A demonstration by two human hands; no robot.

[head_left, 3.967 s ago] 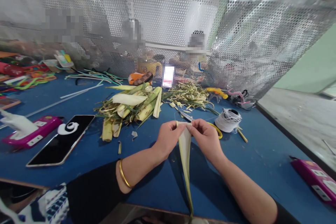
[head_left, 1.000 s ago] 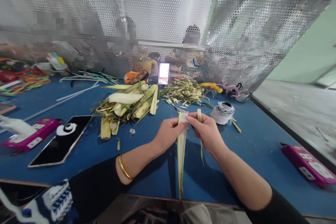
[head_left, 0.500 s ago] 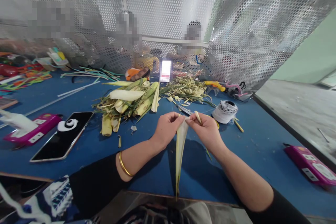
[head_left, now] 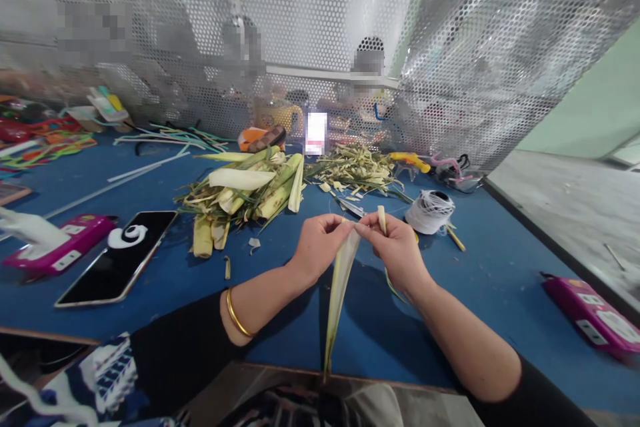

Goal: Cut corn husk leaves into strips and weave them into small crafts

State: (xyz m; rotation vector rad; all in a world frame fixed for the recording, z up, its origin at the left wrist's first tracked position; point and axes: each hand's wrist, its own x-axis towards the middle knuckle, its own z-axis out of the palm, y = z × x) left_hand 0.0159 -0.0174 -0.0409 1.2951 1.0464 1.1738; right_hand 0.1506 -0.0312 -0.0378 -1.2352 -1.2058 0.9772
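A long pale leaf that looks like a corn husk (head_left: 341,280) hangs point-down over the blue table's front edge. My left hand (head_left: 323,243) pinches its wide top end between thumb and fingers. Thumb to thumb with it, my right hand (head_left: 393,247) grips the same end, and a narrow husk strip (head_left: 382,219) sticks up between its fingers. Just beyond my hands lie scissors (head_left: 351,207), partly hidden. A heap of husks (head_left: 250,190) is to the left, and a spool of white string (head_left: 430,212) stands to the right.
Shredded husk scraps (head_left: 357,167) lie farther back beside a lit phone (head_left: 315,133). A dark phone (head_left: 120,257) and a magenta power strip (head_left: 65,243) are at left; another magenta power strip (head_left: 590,313) is at right. A perforated metal screen (head_left: 320,20) borders the table, with people behind.
The husk's hanging tip has swung a little left. The narrow strip in my right hand stands more upright, and both hands keep their pinch.
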